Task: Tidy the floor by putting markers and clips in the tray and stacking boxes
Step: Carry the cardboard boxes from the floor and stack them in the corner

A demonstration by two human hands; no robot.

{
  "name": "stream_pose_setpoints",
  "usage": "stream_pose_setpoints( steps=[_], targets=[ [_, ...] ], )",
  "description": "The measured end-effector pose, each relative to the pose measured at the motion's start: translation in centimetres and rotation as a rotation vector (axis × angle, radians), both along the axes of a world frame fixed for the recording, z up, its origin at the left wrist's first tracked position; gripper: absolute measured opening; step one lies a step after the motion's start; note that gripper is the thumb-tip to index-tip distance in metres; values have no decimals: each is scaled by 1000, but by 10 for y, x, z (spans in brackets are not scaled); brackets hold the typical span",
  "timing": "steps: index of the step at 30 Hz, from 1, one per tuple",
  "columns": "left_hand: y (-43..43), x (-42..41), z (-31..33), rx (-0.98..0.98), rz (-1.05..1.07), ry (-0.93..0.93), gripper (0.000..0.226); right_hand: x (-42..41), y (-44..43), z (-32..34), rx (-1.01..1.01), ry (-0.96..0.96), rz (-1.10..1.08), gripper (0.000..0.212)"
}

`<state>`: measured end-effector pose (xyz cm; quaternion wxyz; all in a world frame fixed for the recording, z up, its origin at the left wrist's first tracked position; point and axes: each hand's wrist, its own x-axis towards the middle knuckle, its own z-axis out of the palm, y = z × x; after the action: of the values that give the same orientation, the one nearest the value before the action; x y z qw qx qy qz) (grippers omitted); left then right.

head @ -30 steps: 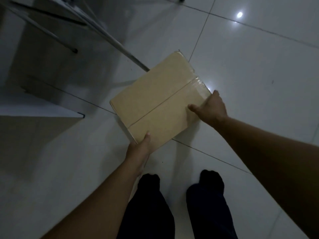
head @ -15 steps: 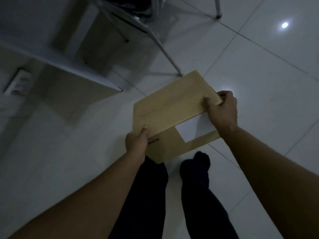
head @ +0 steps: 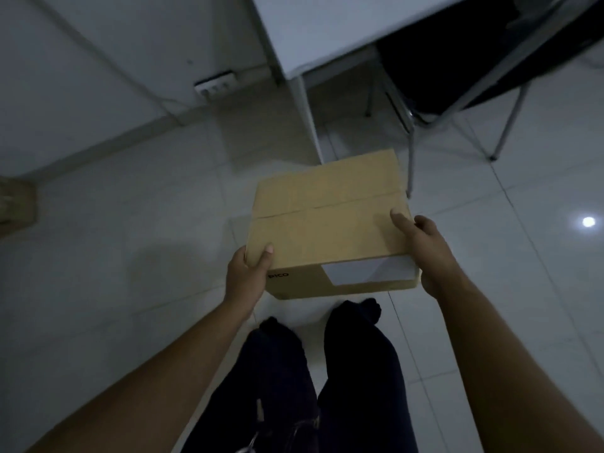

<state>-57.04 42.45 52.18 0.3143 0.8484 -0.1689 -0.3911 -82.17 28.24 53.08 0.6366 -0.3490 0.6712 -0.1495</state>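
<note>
Left hand (head: 247,273) and right hand (head: 425,248) grip closed cardboard box (head: 330,230) at opposite sides; contents hidden.

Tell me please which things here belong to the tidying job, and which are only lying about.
Job: cardboard box, gripped by the left hand and the right hand; brown thing at the left edge, perhaps another box.
Lying about: white table; black chair; socket by the wall.

matt brown cardboard box (head: 330,230) w/ white paper label (head: 369,271), glossy white floor tiles (head: 523,256), shiny metal chair legs (head: 411,158)
</note>
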Motion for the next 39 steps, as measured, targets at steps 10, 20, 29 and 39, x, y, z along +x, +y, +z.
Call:
stream_pose_setpoints(
  steps=[10,20,29,39],
  targets=[
    [142,118,72,-196,164,-147,54,147,90,99,-23,-103,310,73],
    [317,263,134,-225,329,-343,71,333,228,148,-115,-172,569,70],
    [353,408,170,-296,524,-432,51,519,239,181,-206,-242,706,66],
    [346,592,206,-294,711,-540,52,744,226,192,-187,-359,823,65]
  ],
)
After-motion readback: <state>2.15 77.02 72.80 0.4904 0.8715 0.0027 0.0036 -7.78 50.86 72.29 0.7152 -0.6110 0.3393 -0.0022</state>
